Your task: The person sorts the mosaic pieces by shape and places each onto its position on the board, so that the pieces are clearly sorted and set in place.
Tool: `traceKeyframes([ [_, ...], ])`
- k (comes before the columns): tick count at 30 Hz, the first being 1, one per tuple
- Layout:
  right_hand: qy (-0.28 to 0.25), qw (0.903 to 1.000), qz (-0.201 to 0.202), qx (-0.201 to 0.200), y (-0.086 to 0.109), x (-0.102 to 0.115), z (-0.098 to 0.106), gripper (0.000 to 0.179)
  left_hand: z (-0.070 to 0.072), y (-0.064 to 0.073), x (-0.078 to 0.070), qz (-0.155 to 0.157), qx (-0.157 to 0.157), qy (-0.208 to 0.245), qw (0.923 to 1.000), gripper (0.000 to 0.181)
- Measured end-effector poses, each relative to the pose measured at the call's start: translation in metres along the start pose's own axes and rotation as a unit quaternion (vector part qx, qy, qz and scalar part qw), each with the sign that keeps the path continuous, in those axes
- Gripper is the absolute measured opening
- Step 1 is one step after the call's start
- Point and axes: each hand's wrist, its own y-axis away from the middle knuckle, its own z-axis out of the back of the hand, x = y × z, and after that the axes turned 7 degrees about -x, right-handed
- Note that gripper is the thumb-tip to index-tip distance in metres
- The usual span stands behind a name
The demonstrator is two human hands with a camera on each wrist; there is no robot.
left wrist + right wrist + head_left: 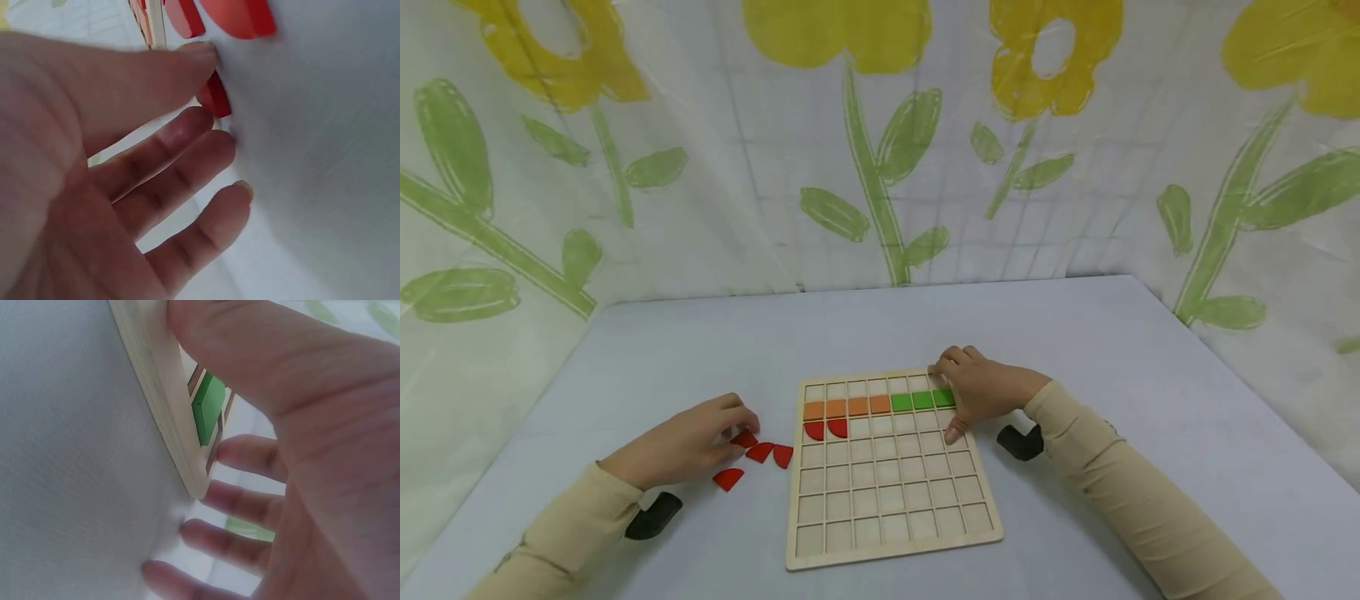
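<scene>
Orange tiles (857, 407), green tiles (922, 401) fill one board (895, 549) row; two red quarters (837, 428) below, rest bare. Three loose pieces (728, 478) left of board. Left hand (688, 442) pinches another red piece (744, 438); right hand (988, 390), fingers apart, touches board.

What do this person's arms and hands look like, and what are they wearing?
Both the left hand and right hand are bare, without gloves. Long beige sleeves, softly creased, run to the wrists. A dark, rounded black piece shows beside each wrist. I see no cables.
</scene>
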Motion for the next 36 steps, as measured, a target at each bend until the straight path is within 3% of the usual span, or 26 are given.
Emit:
traceKeyframes([
  [9,-0.005,1.0,0.0,-0.003,0.003,-0.002,0.0,0.105,0.001,-0.004,0.0,-0.036,-0.023,-0.006,0.9991,0.022],
  [14,-0.009,1.0,0.0,-0.004,0.005,-0.002,0.0,0.103,0.004,-0.012,-0.006,-0.06,-0.039,-0.004,0.9974,0.021],
  [19,-0.022,0.9998,-0.003,-0.003,0.004,-0.001,0.0,0.103,0.0,-0.025,-0.018,-0.092,-0.042,0.001,0.9949,0.021],
  [25,-0.019,0.9998,-0.004,-0.005,0.001,-0.001,-0.001,0.105,-0.005,-0.046,-0.038,-0.133,-0.041,-0.033,0.9898,0.019],
  [31,-0.017,0.9998,-0.008,-0.004,0.0,-0.001,-0.001,0.105,-0.017,-0.066,-0.057,-0.156,-0.025,-0.026,0.987,0.022],
  [36,-0.02,0.9997,-0.012,-0.001,0.002,0.0,0.0,0.104,-0.031,-0.076,-0.068,-0.22,-0.053,-0.038,0.9732,0.023],
])
